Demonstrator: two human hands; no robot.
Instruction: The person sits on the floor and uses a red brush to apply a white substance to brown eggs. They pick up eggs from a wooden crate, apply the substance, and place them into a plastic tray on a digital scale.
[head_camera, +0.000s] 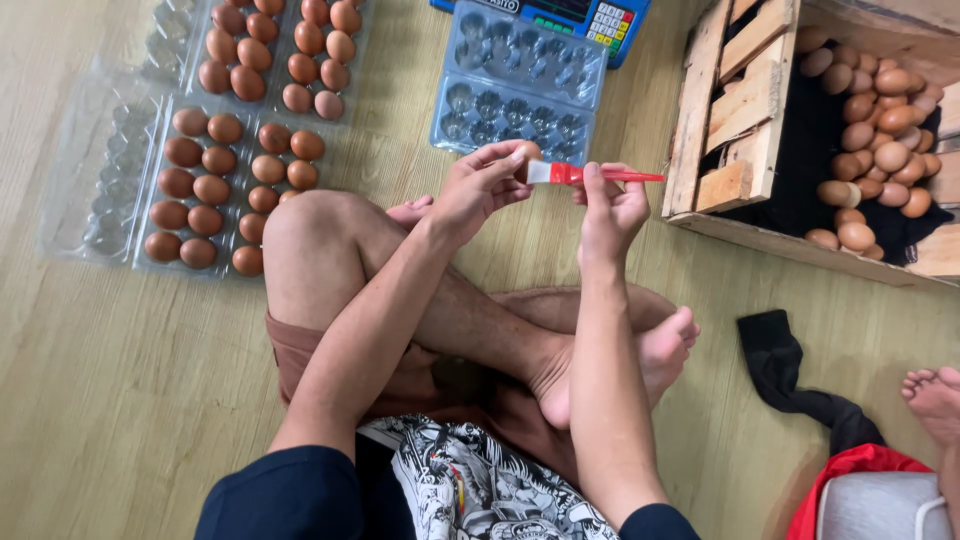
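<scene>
Egg (527, 152) sits pinched in the left hand (480, 188), above the crossed legs. Right hand (608, 205), just beside it, grips a red-handled brush (580, 175) whose bristles touch the egg. Empty clear tray (520, 80) lies beyond; wooden crate (735, 120) to the right.

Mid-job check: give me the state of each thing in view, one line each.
left hand: holding an egg
right hand: gripping a red brush, bristles on the egg
clear trays: open, mostly filled with brown eggs
empty tray: open, no eggs
wooden crate: holding loose eggs
</scene>
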